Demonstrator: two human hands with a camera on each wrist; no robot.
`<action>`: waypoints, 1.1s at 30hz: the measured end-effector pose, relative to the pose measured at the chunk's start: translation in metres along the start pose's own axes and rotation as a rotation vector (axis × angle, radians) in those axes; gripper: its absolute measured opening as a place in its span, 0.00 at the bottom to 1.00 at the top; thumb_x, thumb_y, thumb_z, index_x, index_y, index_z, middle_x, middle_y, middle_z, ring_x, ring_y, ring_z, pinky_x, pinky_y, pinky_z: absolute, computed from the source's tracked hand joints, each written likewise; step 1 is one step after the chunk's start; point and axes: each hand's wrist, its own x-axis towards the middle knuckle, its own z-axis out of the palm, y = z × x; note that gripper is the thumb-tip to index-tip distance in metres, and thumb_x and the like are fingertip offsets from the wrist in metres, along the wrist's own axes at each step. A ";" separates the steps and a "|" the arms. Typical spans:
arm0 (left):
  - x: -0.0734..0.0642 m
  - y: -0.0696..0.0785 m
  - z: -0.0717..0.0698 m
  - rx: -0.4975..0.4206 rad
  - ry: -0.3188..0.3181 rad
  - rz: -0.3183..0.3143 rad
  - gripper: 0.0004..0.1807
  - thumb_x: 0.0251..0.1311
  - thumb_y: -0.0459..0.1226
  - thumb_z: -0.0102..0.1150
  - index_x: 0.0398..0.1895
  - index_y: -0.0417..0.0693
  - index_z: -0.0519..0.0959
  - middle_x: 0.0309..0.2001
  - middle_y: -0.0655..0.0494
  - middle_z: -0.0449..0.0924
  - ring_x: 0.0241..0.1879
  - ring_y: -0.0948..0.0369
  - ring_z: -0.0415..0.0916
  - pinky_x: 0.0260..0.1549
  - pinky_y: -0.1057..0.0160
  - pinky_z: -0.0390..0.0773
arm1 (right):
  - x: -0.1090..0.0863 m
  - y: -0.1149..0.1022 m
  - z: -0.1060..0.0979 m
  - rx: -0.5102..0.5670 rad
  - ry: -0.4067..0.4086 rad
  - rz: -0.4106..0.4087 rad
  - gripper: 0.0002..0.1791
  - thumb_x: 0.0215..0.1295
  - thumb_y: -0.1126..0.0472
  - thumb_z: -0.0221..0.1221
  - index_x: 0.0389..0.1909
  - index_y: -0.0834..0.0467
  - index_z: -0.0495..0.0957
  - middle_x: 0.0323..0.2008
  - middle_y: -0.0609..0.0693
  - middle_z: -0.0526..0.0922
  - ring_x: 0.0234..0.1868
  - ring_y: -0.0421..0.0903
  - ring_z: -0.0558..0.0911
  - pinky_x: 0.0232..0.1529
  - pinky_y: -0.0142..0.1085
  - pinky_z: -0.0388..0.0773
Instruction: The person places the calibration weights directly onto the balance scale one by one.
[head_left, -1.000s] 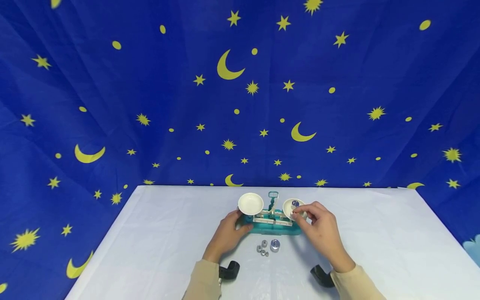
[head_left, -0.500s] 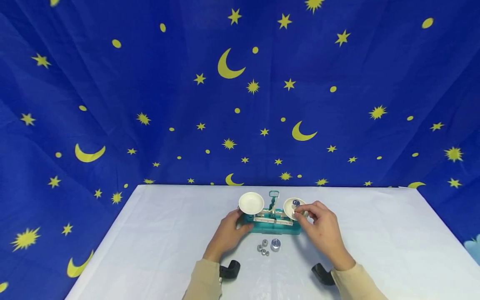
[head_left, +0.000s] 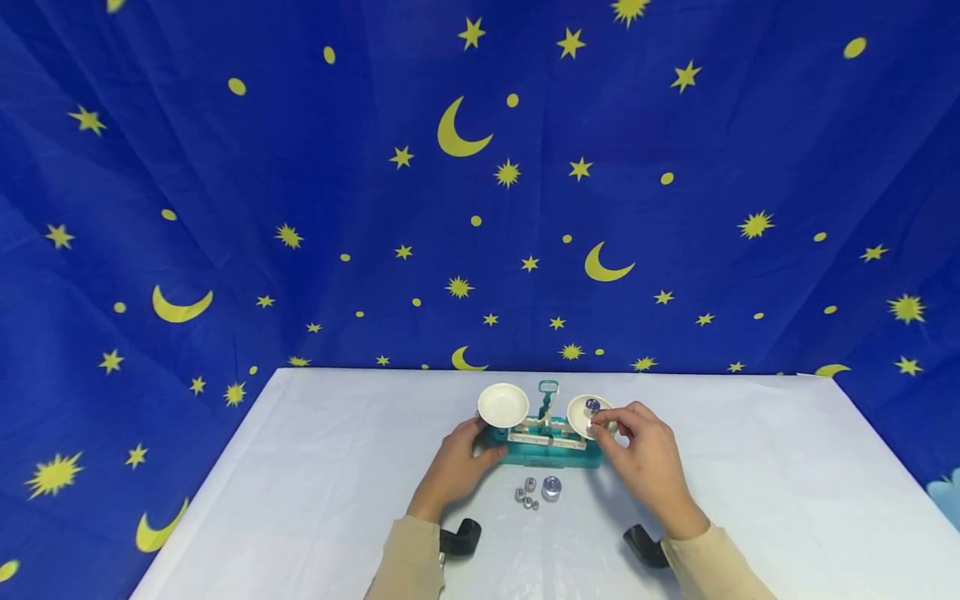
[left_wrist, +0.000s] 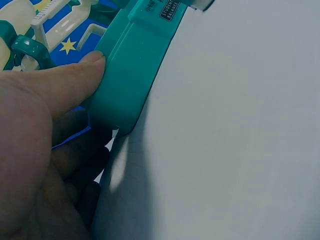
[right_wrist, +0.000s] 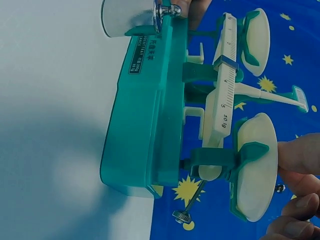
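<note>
A green balance scale with two white pans stands on the white table. My left hand grips the left end of its base; in the left wrist view the thumb presses on the green base and the other fingers curl beside it. Nothing lies in the left pan. A metal weight sits in the right pan. Over that pan's front, the thumb and forefinger of my right hand pinch a small shiny weight, mostly hidden by the fingertips.
In front of the scale stand a large metal weight and several smaller weights. Black wrist mounts show beside both sleeves. A blue star-patterned cloth hangs behind the table.
The head view has shifted very slightly. Both hands, the scale and the weights have otherwise kept their places.
</note>
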 end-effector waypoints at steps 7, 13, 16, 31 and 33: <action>-0.001 0.001 0.000 -0.001 0.000 -0.012 0.35 0.65 0.45 0.65 0.70 0.36 0.68 0.69 0.38 0.68 0.71 0.43 0.63 0.71 0.42 0.62 | -0.001 0.000 0.000 -0.001 -0.002 -0.002 0.07 0.53 0.68 0.73 0.31 0.53 0.87 0.22 0.40 0.66 0.26 0.37 0.64 0.24 0.31 0.60; -0.001 0.002 0.000 -0.001 -0.003 -0.011 0.35 0.65 0.45 0.64 0.71 0.36 0.68 0.70 0.38 0.68 0.71 0.43 0.63 0.71 0.42 0.62 | -0.001 0.000 0.000 -0.007 -0.010 0.013 0.07 0.53 0.67 0.73 0.30 0.54 0.87 0.22 0.40 0.67 0.25 0.38 0.64 0.25 0.32 0.60; -0.001 0.002 0.000 -0.002 -0.003 -0.011 0.35 0.65 0.45 0.64 0.71 0.36 0.68 0.70 0.38 0.68 0.71 0.43 0.63 0.71 0.42 0.62 | -0.001 0.001 0.000 -0.008 -0.018 0.025 0.06 0.54 0.67 0.72 0.31 0.55 0.87 0.22 0.42 0.68 0.25 0.39 0.64 0.25 0.32 0.60; 0.000 0.001 -0.001 0.000 0.003 0.006 0.35 0.65 0.45 0.64 0.70 0.36 0.69 0.69 0.38 0.69 0.71 0.43 0.64 0.70 0.42 0.62 | 0.000 0.002 0.001 -0.009 -0.022 0.032 0.06 0.54 0.67 0.72 0.34 0.56 0.88 0.22 0.49 0.73 0.25 0.40 0.66 0.25 0.32 0.62; 0.000 0.001 -0.001 0.002 0.004 0.008 0.35 0.65 0.45 0.64 0.70 0.36 0.69 0.69 0.38 0.69 0.70 0.43 0.64 0.70 0.42 0.62 | 0.000 0.001 0.001 -0.006 -0.012 0.029 0.07 0.54 0.67 0.72 0.34 0.57 0.87 0.22 0.47 0.71 0.25 0.39 0.65 0.24 0.32 0.62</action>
